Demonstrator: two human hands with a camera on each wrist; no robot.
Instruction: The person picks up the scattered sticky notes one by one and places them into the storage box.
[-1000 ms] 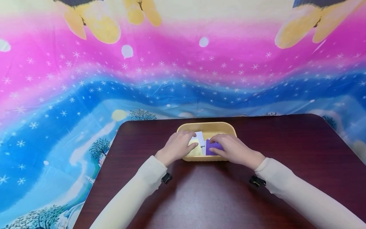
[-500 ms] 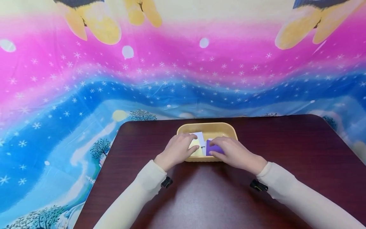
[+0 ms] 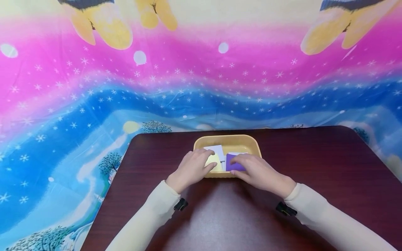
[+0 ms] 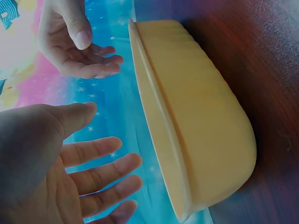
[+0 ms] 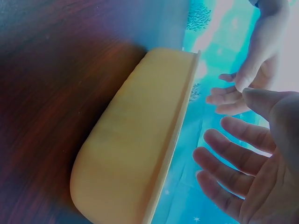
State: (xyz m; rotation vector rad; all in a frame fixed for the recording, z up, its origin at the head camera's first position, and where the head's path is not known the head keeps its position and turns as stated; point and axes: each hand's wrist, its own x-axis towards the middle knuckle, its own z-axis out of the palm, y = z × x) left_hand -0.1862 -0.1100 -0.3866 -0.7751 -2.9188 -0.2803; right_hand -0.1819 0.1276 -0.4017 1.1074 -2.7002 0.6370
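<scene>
A yellow basket [image 3: 243, 140] with rounded corners stands near the table's far edge. In it lie a purple square-edged item [image 3: 231, 161], a pale yellow one [image 3: 215, 168] and a white flat piece [image 3: 218, 150]; their exact kind cannot be told. My left hand [image 3: 192, 169] hovers over the basket's left near side with its fingers loosely bent, holding nothing. Over the right near side is my right hand [image 3: 263, 173], also holding nothing. Both wrist views show spread, relaxed fingers [image 4: 105, 179] apart from the basket's rim. The basket's contents are hidden in those views.
The dark reddish-brown table [image 3: 226, 219] extends in front of the basket and to both sides. Behind it hangs a colourful cloth [image 3: 201, 80] with snowflakes. A small black clip-like device [image 3: 181, 204] sits at the left wrist, and a similar device [image 3: 286, 209] at the right.
Both hands have drawn back slightly toward my body, uncovering a little more of the purple item and white piece. The basket and its contents stay put.
</scene>
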